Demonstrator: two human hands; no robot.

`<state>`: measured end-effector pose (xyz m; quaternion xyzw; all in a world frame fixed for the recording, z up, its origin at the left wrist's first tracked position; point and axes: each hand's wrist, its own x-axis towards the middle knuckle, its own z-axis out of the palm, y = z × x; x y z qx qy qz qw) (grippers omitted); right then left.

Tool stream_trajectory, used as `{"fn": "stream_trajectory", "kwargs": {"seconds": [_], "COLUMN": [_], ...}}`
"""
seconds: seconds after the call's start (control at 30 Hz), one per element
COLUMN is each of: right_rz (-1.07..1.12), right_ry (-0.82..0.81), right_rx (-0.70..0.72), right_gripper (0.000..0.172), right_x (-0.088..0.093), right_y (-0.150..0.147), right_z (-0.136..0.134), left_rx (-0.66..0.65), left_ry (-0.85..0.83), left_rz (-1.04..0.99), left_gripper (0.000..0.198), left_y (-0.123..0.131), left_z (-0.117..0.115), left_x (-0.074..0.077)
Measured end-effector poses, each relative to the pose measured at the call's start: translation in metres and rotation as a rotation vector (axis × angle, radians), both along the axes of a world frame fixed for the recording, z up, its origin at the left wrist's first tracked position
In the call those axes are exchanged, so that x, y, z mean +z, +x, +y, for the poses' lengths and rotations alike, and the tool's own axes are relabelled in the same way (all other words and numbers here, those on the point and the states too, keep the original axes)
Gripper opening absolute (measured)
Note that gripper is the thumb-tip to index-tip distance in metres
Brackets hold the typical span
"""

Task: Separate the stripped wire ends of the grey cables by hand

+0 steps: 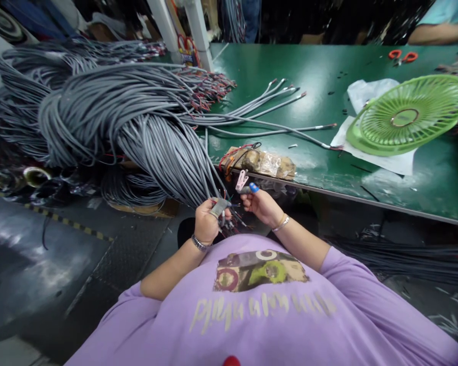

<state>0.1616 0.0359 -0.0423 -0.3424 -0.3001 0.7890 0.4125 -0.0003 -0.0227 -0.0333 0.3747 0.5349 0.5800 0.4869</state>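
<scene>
My left hand [207, 219] is closed around the ends of several grey cables [198, 168] that run down from a big bundle [110, 117] on the left. Thin coloured wire tips stick out beside its fingers. My right hand [261, 204] is closed in a pinch close to those tips, with a blue cover on one fingertip [254, 187]. What it pinches is too small to name. A pink clip [241, 180] sits just above the hands at the table edge.
A green table [366, 168] holds loose grey cables [275, 109], a taped brown packet [265, 162], a green fan grille [408, 114] on white paper and orange scissors [402, 56]. Another person's arm [438, 33] rests at the far right. More cable coils lie on the floor left.
</scene>
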Motion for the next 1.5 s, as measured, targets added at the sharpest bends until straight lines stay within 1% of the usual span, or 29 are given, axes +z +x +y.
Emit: {"fn": "stream_trajectory", "kwargs": {"seconds": [0.03,0.1,0.17,0.2,0.27,0.33,0.37,0.4,0.47,0.57,0.7,0.83,0.97,1.1,1.2,1.3,1.4,1.5], "right_rz": [-0.002,-0.008,-0.005,-0.008,-0.042,-0.097,-0.11,-0.106,-0.041,0.075,0.128,0.161,0.212,0.25,0.253,0.232,0.188,0.123], "right_ry": [-0.032,-0.025,0.059,0.115,0.216,0.287,0.305,0.31,0.276,0.143,0.02,-0.004,-0.043,-0.087,-0.094,-0.059,0.016,0.113], "right_rx": [0.015,0.078,0.114,0.095,-0.021,-0.17,-0.215,-0.226,-0.169,-0.074,-0.115,-0.154,-0.125,-0.058,0.004,0.024,-0.023,-0.12], "right_gripper": [0.044,0.048,0.049,0.049,0.049,0.051,0.052,0.053,0.056,0.058,0.056,0.053,0.053,0.053,0.051,0.041,0.031,0.033], "right_x": [0.001,0.005,0.009,0.01,0.01,0.007,0.005,0.003,0.002,0.002,0.005,0.008,0.012,0.012,0.01,0.008,0.009,0.008], "right_y": [0.001,0.001,-0.002,-0.004,-0.009,-0.014,-0.016,-0.018,-0.022,-0.026,-0.029,-0.03,-0.029,-0.022,-0.017,-0.015,-0.016,-0.018], "right_z": [0.006,0.016,0.021,0.022,0.021,0.02,0.02,0.02,0.022,0.026,0.03,0.029,0.026,0.023,0.022,0.022,0.021,0.017], "left_rx": [-0.037,-0.139,-0.25,-0.296,-0.361,-0.393,-0.403,-0.409,-0.413,-0.41,-0.419,-0.414,-0.408,-0.421,-0.428,-0.425,-0.417,-0.396], "left_ry": [0.003,0.001,-0.017,-0.032,-0.062,-0.081,-0.089,-0.097,-0.118,-0.153,-0.172,-0.191,-0.183,-0.167,-0.156,-0.14,-0.125,-0.1], "left_rz": [0.008,0.011,-0.005,-0.021,-0.066,-0.117,-0.137,-0.15,-0.16,-0.153,-0.155,-0.156,-0.148,-0.132,-0.125,-0.128,-0.135,-0.156], "left_gripper": [0.031,0.032,0.033,0.033,0.033,0.033,0.033,0.034,0.035,0.038,0.04,0.042,0.045,0.044,0.042,0.042,0.041,0.039], "left_y": [0.0,0.0,0.0,0.0,-0.001,-0.003,-0.003,-0.003,-0.002,0.002,0.005,0.006,0.007,0.004,0.0,-0.004,-0.004,-0.003], "left_z": [0.001,0.005,0.01,0.014,0.021,0.029,0.031,0.034,0.036,0.037,0.036,0.035,0.033,0.026,0.021,0.02,0.024,0.029], "left_x": [0.003,0.008,0.014,0.017,0.02,0.021,0.021,0.021,0.02,0.019,0.016,0.015,0.017,0.016,0.015,0.015,0.017,0.018]}}
